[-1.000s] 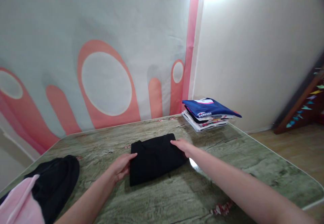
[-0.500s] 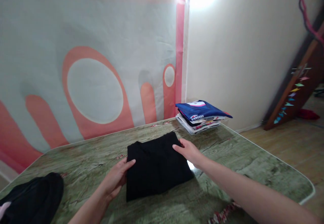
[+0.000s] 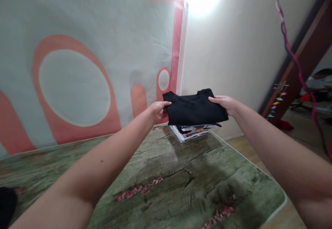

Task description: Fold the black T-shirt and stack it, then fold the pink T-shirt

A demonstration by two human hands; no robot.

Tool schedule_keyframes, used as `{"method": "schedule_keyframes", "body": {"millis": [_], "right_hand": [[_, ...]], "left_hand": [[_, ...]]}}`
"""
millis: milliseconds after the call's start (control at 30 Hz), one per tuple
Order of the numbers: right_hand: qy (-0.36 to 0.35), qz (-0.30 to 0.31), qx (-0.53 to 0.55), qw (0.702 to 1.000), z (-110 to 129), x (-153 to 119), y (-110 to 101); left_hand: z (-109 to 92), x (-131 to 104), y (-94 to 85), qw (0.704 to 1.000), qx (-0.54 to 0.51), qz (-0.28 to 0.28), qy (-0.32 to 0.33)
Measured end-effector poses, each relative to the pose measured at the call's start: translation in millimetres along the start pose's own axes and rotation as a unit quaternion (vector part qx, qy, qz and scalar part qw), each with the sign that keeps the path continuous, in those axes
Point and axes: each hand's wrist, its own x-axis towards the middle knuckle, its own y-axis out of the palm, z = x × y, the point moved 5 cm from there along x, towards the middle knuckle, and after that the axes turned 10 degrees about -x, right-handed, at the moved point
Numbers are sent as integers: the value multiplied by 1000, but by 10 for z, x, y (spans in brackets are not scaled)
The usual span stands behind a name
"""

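A folded black shirt (image 3: 194, 110), its neckline facing the wall, is held level by its two sides. My left hand (image 3: 158, 111) pinches its left edge, thumb on top. At its right edge, my right hand (image 3: 223, 103) grips the cloth the same way. Directly beneath the shirt is a stack of folded clothes (image 3: 190, 134) at the table's far corner; the shirt hides most of its top. Whether shirt and stack touch, I cannot tell.
The green wood-patterned table (image 3: 166, 201) spreads out below my arms. Part of a dark cloth (image 3: 7, 201) shows at the left edge. Walls rise behind the table. A pink cord (image 3: 295, 61) hangs at the right, before a brown door (image 3: 306, 63).
Both hands have lifted the black shirt off the table and carried it forward and right, over the stack. The view has turned a little to the right.
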Motion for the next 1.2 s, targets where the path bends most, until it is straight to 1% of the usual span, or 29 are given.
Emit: {"method": "schedule_keyframes", "body": {"millis": [67, 100, 133, 200, 300, 400, 533, 600, 700, 767, 833, 933, 1033, 1133, 1200], "right_hand": [[32, -20, -21, 999, -70, 267, -209], [47, -27, -31, 998, -124, 387, -288], [61, -31, -42, 997, -187, 498, -349], [83, -29, -60, 994, -322, 697, -421], [97, -14, -77, 992, -502, 961, -459], [110, -4, -95, 989, -651, 1192, -492], [115, -10, -132, 984, -892, 1397, -511], [119, -8, -140, 983, -1069, 1424, -463], [133, -8, -147, 980, -1333, 1409, -370], [130, -10, -145, 981, -1418, 1405, -347], [117, -10, -134, 984, -1398, 1432, -372], [86, -8, -121, 989, -1256, 1513, -444], [72, -20, -148, 986, -1198, 1555, -463], [99, -33, -181, 978, -1343, 1496, -395], [120, -28, -187, 975, -1474, 1424, -330]], "left_hand": [[32, 302, 232, 1000, -7, -11, -3], [70, 425, 317, 1000, -9, -13, -4], [123, 531, 378, 1000, -11, -15, -6], [251, 700, 433, 1000, -14, -24, -12], [434, 903, 408, 999, -21, -40, -21], [552, 1103, 347, 997, -31, -58, -31], [701, 1332, 269, 995, -38, -75, -47], [830, 1391, 213, 994, -36, -82, -57], [1059, 1418, 100, 993, -31, -93, -72], [1165, 1426, 38, 992, -32, -95, -75], [1195, 1450, 14, 993, -39, -89, -69], [1137, 1509, 35, 995, -50, -75, -52], [1108, 1533, 48, 995, -52, -70, -41], [1192, 1486, -5, 995, -43, -79, -40], [1270, 1437, -50, 995, -35, -82, -43]]}}
